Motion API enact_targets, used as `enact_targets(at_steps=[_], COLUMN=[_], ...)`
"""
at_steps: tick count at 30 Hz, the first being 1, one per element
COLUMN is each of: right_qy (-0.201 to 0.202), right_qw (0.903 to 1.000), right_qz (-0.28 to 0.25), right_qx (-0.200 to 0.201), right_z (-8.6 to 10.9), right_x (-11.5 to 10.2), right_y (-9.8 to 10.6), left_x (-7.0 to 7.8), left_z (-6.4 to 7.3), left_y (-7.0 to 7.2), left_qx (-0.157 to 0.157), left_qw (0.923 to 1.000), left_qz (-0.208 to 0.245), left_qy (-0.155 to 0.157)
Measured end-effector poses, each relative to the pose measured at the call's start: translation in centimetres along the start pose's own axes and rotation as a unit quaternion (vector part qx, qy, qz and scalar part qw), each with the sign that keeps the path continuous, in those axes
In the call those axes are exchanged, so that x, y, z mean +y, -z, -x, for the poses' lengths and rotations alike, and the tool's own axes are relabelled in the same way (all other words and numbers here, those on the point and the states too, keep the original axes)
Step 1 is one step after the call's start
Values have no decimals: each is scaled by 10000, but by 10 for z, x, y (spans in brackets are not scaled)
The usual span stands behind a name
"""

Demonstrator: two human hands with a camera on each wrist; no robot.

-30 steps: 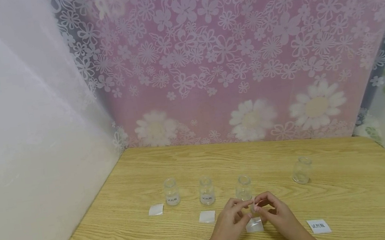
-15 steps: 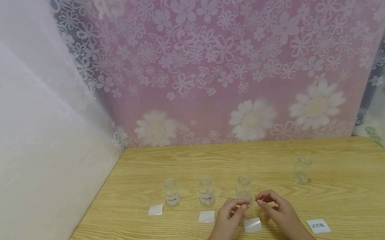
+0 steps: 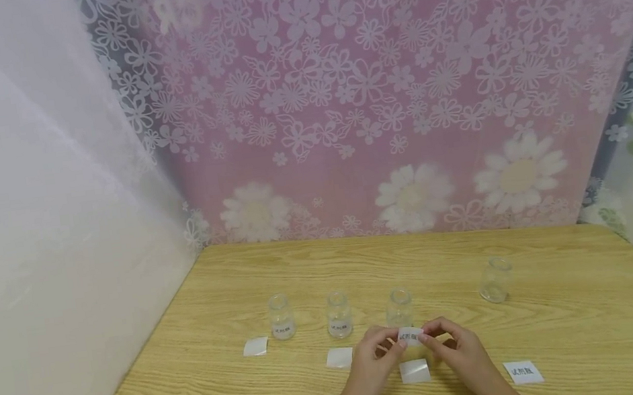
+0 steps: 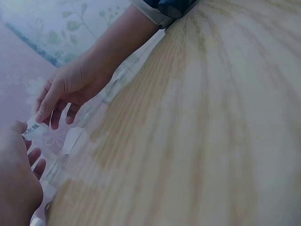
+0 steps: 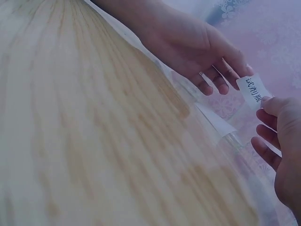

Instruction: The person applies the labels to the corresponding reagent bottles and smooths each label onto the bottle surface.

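Label [image 3: 409, 337] pinched by left hand [image 3: 376, 358] and right hand [image 3: 459, 347], we're seemingly lining up; next likely calls for smoothing it onto the jar [image 3: 399, 310] behind.

I read 试剂瓶 on the held white paper label [image 3: 409, 337], on two clear glass jars [image 3: 281, 317] left of it, and on a white paper square [image 3: 523, 372] right of it.
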State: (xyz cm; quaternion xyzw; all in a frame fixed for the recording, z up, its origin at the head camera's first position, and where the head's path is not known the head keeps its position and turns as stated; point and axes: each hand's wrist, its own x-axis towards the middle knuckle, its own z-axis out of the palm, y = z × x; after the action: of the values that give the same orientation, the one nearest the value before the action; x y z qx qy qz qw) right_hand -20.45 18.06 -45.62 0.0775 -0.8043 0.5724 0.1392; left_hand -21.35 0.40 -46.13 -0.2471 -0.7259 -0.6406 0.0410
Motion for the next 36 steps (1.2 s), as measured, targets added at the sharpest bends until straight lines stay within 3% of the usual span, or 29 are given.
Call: enact_targets(at_steps=[9, 15, 23, 30, 36], right_qy=[287, 559, 101, 367, 721], right_qw=[9985, 9950, 9983, 9978, 9962], right_qz=[432, 784, 558, 549, 494], right_qx=[171, 264, 117, 81, 42], right_z=[0, 0, -1, -1, -4], right_x=[0, -1, -4, -4, -6], right_y=[0, 3, 3, 1, 0], left_x=[-8, -9, -3, 1, 3], left_z=[-2, -4, -4, -6, -8], left_y=[-1, -3, -5, -7, -9], left_qx=[293, 490, 740, 923, 1056], left_qw=[9988, 9981, 9952, 9923, 9889], left_qz=[-348, -362, -522, -762, -947], left_qy=[-181, 122, 373, 309, 449])
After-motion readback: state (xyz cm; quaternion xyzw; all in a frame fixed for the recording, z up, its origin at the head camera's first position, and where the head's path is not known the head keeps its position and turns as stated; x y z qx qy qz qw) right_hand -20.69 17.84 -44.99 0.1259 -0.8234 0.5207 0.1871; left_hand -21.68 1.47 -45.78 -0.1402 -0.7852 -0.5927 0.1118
